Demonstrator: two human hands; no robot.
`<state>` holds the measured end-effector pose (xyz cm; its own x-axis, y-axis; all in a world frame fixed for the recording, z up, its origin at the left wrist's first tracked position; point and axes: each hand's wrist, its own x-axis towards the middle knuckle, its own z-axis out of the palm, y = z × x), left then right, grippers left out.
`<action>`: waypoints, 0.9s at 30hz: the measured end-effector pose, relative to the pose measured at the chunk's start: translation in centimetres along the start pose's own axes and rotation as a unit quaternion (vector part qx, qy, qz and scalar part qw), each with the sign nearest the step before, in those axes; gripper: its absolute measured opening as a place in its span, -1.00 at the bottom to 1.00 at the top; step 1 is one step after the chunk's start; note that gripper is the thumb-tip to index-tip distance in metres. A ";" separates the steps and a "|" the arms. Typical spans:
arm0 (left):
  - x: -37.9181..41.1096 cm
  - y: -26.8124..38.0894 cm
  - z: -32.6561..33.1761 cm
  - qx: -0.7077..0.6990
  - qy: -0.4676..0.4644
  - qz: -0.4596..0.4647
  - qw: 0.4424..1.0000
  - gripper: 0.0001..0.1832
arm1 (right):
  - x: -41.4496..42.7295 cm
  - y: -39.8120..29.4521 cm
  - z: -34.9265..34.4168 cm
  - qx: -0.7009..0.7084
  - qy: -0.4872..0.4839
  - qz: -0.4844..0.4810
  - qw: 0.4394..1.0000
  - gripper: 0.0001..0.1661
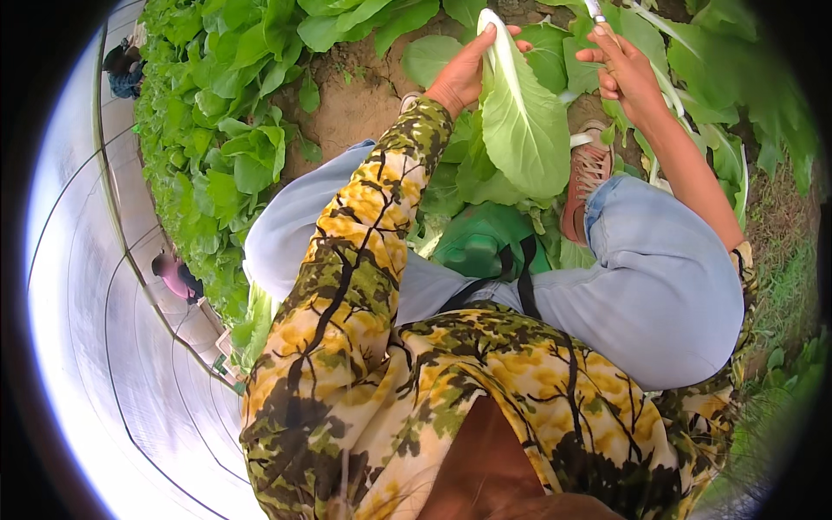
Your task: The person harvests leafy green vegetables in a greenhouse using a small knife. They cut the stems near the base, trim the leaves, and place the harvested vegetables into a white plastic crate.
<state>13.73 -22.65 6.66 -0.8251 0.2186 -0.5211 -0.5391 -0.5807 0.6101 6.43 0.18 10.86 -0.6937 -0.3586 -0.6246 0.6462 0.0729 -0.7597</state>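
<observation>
My left hand (463, 68) grips a leafy cabbage head (520, 123) near its white stalk base, which points away from me. Its broad pale green leaf hangs back towards my lap. Up and to the right, my right hand (625, 77) is closed around the handle of a tool, likely a knife (595, 12), whose far end runs out at the top of the picture. The tool stands apart from the cabbage. Below the cabbage, a green padded seat (484, 239) with black straps lies between my legs.
Dense leafy greens (214, 130) grow on the left beside bare cracked soil (357, 97). Large loose leaves (699, 78) lie on the right. My red laced shoe (588, 175) is planted among leaves. Two people (177, 278) are far off by the greenhouse's plastic wall (78, 273).
</observation>
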 end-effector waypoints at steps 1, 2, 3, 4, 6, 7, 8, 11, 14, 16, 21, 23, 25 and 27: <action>-0.2 0.1 -0.2 -0.013 0.006 -0.004 1.000 -0.44 | -0.4 0.0 0.2 -0.002 -0.001 -0.001 1.000 -0.42; -0.4 0.3 -0.4 -0.027 0.011 -0.008 1.000 -0.46 | -0.4 0.1 0.3 -0.004 -0.003 -0.003 1.000 -0.43; -0.3 0.2 -0.4 -0.041 0.010 -0.014 0.999 -0.47 | -0.3 0.5 0.1 -0.026 -0.002 -0.021 0.999 -0.46; -0.2 -0.1 -0.6 -0.044 0.003 -0.016 0.999 -0.47 | -0.1 1.1 -0.1 -0.048 -0.001 -0.040 0.998 -0.48; 0.3 -0.4 -0.9 -0.048 -0.009 -0.018 0.999 -0.47 | 0.2 2.2 -0.5 -0.083 -0.004 -0.096 0.992 -0.53; 0.5 -0.6 -1.1 -0.050 -0.015 -0.018 0.998 -0.47 | 0.3 2.7 -0.6 -0.097 -0.008 -0.133 0.986 -0.55; 0.6 -0.7 -1.3 -0.018 -0.003 -0.013 1.000 -0.47 | 0.5 3.0 -0.6 -0.111 -0.012 -0.170 0.979 -0.57; 0.8 -1.1 -1.2 0.058 0.030 -0.013 0.998 -0.46 | 0.4 2.6 -0.6 -0.064 -0.005 -0.142 0.988 -0.45; 1.0 -0.8 -0.2 0.105 0.009 -0.076 0.992 -0.48 | 0.3 1.9 0.4 -0.018 -0.011 -0.084 0.996 -0.45; 1.3 -1.1 1.8 0.119 0.046 -0.079 0.989 -0.48 | 0.5 2.2 1.2 -0.024 -0.015 -0.080 0.996 -0.46; 0.9 -0.9 5.3 0.246 0.047 0.021 0.968 -0.55 | 1.0 2.1 1.8 -0.066 -0.042 -0.077 0.994 -0.56; 1.3 0.0 4.6 0.299 0.036 0.012 0.953 -0.56 | 1.3 1.5 1.2 -0.062 -0.061 -0.078 0.993 -0.58; 1.3 0.7 4.2 0.351 0.026 -0.004 0.936 -0.58 | 1.7 2.1 0.8 -0.187 -0.013 -0.180 0.966 -0.62; 1.4 1.6 3.9 0.402 0.016 -0.024 0.915 -0.58 | 2.4 2.5 -0.4 -0.309 0.013 -0.272 0.911 -0.61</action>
<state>11.04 -20.21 9.26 -0.7985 0.1989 -0.5681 -0.5356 0.1962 0.8214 6.24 -0.14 7.34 -0.8709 -0.4761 -0.1220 -0.0935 0.4043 -0.9098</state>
